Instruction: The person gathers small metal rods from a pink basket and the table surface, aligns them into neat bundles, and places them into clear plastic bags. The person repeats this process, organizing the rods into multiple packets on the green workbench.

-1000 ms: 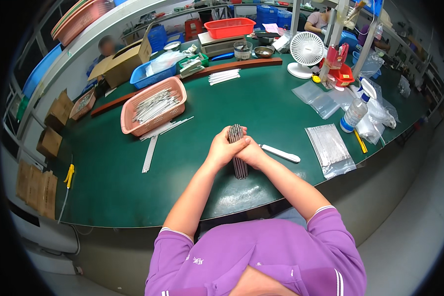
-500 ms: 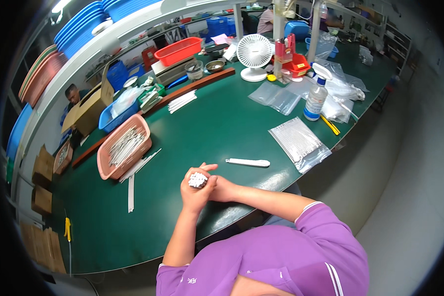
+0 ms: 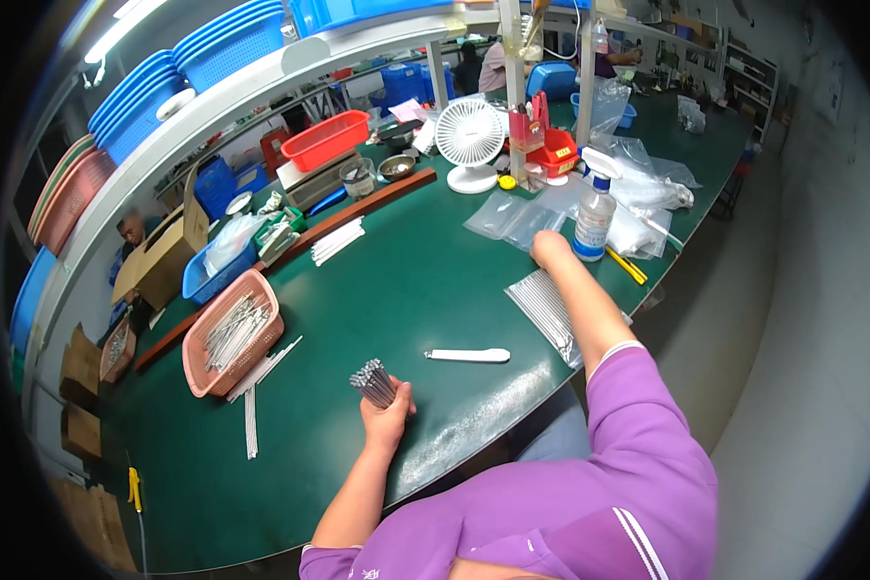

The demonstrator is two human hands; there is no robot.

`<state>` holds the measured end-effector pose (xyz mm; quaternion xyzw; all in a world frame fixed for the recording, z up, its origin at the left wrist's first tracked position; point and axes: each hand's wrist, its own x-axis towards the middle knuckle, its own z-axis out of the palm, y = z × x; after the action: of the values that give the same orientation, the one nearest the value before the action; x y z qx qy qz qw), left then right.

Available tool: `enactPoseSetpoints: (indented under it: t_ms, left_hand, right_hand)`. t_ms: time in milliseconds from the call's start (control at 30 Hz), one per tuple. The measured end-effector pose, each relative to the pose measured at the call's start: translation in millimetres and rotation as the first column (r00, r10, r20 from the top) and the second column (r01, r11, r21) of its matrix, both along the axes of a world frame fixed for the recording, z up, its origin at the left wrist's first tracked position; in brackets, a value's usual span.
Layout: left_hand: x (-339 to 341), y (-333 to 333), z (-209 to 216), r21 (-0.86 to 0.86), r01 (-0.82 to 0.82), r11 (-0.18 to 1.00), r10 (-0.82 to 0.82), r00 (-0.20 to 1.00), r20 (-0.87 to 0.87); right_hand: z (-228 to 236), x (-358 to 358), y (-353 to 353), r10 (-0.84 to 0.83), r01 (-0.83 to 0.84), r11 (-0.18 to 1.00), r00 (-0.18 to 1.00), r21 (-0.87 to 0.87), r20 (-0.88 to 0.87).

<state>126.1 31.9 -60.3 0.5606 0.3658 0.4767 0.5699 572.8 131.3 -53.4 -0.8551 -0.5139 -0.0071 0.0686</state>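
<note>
My left hand [image 3: 388, 420] is closed around a bundle of thin grey rods [image 3: 371, 383], which stands tilted up above the near part of the table. Stretched far to the right, my right hand [image 3: 550, 249] is at the near edge of the clear plastic bags [image 3: 501, 215]; its fingers are hidden, so I cannot see whether it grips one. Under my right forearm lies a clear bag packed with rods [image 3: 539, 304]. A white-handled cutter-like tool [image 3: 467, 356] rests between the hands. Loose rods [image 3: 251, 422] lie on the left beside a pink basket [image 3: 195, 360] holding more rods.
A spray bottle [image 3: 594, 220] stands just right of my right hand, near a yellow tool [image 3: 627, 266]. Behind are a white fan [image 3: 471, 135], a red tray [image 3: 326, 141], a brown wooden bar [image 3: 382, 198] and white sticks [image 3: 337, 242]. A yellow-handled air gun [image 3: 134, 489] is at far left.
My right hand has left the bundle and reached right to the plastic bags. The left hand keeps the bundle, its grey rod ends now showing instead of the white ones. The view has shifted slightly.
</note>
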Motion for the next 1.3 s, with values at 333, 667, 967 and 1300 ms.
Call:
enactPoseSetpoints:
  t_ms: [333, 667, 967, 1300]
  left_hand:
    - [-30, 7, 23, -0.513, 0.0, 0.859, 0.282, 0.835, 0.473]
    - [-60, -30, 46, -0.567, 0.168, 0.806, 0.202, 0.823, 0.531]
    - [-52, -32, 49, -0.576, 0.184, 0.797, 0.155, 0.858, 0.489]
    - [-50, -33, 41, -0.506, 0.082, 0.858, 0.149, 0.905, 0.398]
  right_hand:
    - [17, -24, 2, 0.201, -0.191, 0.979, 0.966, -0.073, 0.162]
    - [-2, -41, 9, 0.276, -0.264, 0.961, 0.883, -0.083, 0.381]
    - [96, -28, 23, -0.006, -0.292, 0.882, 0.778, 0.37, 0.628]
    - [130, -299, -31, 0.759, -0.68, 0.634, 0.638, 0.369, -0.129]
